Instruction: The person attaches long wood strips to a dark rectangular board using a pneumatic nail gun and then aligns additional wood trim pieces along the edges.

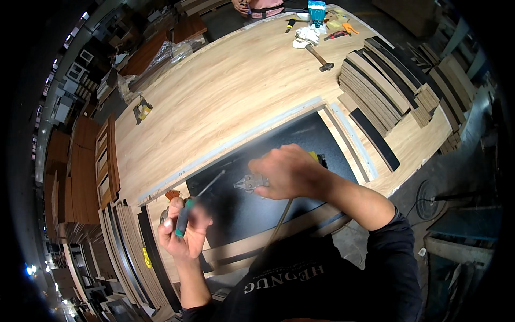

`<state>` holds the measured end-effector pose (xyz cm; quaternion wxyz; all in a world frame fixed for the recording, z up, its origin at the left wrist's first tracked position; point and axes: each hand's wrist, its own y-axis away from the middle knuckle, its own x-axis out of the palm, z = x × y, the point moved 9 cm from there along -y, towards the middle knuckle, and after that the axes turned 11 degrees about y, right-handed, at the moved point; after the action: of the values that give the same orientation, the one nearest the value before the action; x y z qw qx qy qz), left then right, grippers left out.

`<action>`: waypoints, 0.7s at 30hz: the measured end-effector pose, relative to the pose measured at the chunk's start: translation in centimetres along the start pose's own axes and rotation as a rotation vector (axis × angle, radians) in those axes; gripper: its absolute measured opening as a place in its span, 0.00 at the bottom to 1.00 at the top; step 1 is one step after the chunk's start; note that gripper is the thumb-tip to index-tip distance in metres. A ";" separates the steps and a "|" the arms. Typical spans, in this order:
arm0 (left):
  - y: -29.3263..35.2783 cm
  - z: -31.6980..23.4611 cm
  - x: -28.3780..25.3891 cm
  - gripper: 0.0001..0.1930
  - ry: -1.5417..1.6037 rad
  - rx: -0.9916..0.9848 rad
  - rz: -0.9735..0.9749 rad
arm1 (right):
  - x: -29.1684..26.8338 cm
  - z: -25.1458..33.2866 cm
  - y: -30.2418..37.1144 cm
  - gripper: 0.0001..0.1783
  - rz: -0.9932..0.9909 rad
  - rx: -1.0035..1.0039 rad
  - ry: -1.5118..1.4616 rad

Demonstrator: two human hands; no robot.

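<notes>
My left hand [185,233] is closed round the dark green handle of a screwdriver [183,219], whose thin shaft points up and to the right above a black panel [322,137]. My right hand [294,174] grips a pair of pliers [245,183] over the panel. Their metal jaws point left, and the fingers hide most of the tool. A yellow and black piece [317,158] shows just behind the right hand; whether it belongs to the pliers I cannot tell. Light wooden strips [351,142] border the panel, with a pale grey strip [225,151] along the far side.
A hammer [321,59], a white cloth [306,37], cutters and a blue container [317,13] lie at the far right. Curved boards [370,88] are stacked on the right. A yellow tool [142,110] sits at the left edge. Another person [260,7] stands beyond the table.
</notes>
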<state>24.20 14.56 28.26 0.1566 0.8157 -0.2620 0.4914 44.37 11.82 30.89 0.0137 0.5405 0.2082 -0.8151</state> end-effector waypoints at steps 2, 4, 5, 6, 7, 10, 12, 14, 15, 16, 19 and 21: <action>0.4 -0.6 -0.3 0.15 -0.231 0.077 -0.058 | -0.1 0.1 -0.1 0.13 0.015 -0.004 -0.008; 0.1 -0.9 0.2 0.17 -0.552 0.065 -0.070 | 0.0 0.4 -0.1 0.13 0.010 -0.017 -0.003; 0.1 -1.3 1.0 0.23 -0.654 0.143 -0.124 | 0.0 0.5 -0.1 0.13 0.008 -0.022 -0.001; -0.1 -1.7 1.8 0.24 -0.737 0.130 -0.128 | 0.6 0.5 -0.1 0.14 0.072 -0.016 0.010; -0.2 -2.1 2.3 0.25 -0.819 0.116 -0.131 | 1.1 0.5 -0.1 0.15 0.136 -0.009 0.020; -0.7 -3.3 2.9 0.21 -1.145 0.143 -0.115 | 1.8 0.5 -0.1 0.15 0.208 0.002 0.017; -1.3 -2.9 4.6 0.17 -1.362 0.109 -0.076 | 1.8 0.5 0.0 0.15 0.206 0.010 0.011; -1.9 -2.8 5.0 0.14 -1.414 0.152 -0.092 | 1.7 0.3 0.0 0.15 0.193 0.019 0.012; -2.1 -2.8 5.1 0.13 -1.415 0.159 -0.094 | 1.6 0.3 0.1 0.15 0.184 0.014 0.018; -2.3 -2.8 5.1 0.13 -1.415 0.167 -0.096 | 1.5 0.3 0.2 0.16 0.175 0.008 0.024; -2.9 -2.5 5.8 0.12 -1.488 0.177 -0.069 | 1.6 0.2 0.2 0.16 0.190 0.011 0.015; -3.1 -2.4 6.2 0.12 -1.524 0.167 -0.055 | 1.6 0.2 0.2 0.16 0.206 0.020 0.001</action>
<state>26.68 16.63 34.83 -0.1172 0.9444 -0.2392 -0.1926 43.60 11.96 29.45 0.0919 0.5594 0.1434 -0.8112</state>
